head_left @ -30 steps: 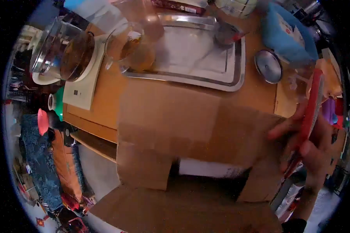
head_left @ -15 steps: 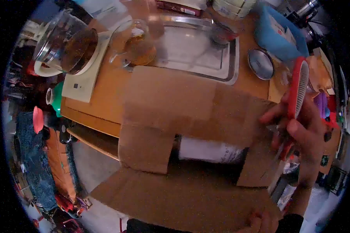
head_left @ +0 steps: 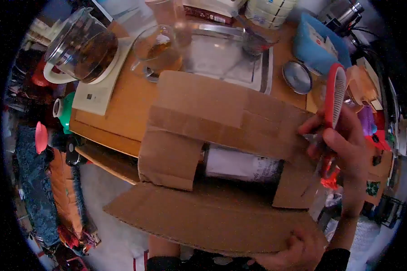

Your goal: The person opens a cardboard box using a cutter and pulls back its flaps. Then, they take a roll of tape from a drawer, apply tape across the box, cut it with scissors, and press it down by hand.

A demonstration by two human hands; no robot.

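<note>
An open cardboard box [head_left: 203, 101] lies in front of me, flaps spread, with a white labelled package [head_left: 242, 165] inside its dark opening. At the right, my right hand [head_left: 343, 140] is closed around a red object with a ribbed pale side [head_left: 335, 95], held upright beside the box; what the object is stays unclear. My left hand [head_left: 294, 250] grips the near flap close to its lower right corner, fingers curled over the cardboard. Part of the left arm is hidden under that flap.
Behind the box are a metal tray [head_left: 221, 58], a glass pitcher of amber liquid [head_left: 158, 52], a round metal lid [head_left: 297, 77] and a blue basket [head_left: 319, 45]. A glass pot [head_left: 88, 54] stands on a pale base at the left. Clothes [head_left: 36, 180] lie lower left.
The right hand and the red object have shifted left. My left hand, out of sight a second ago, has come up onto the near flap. The view has shifted slightly.
</note>
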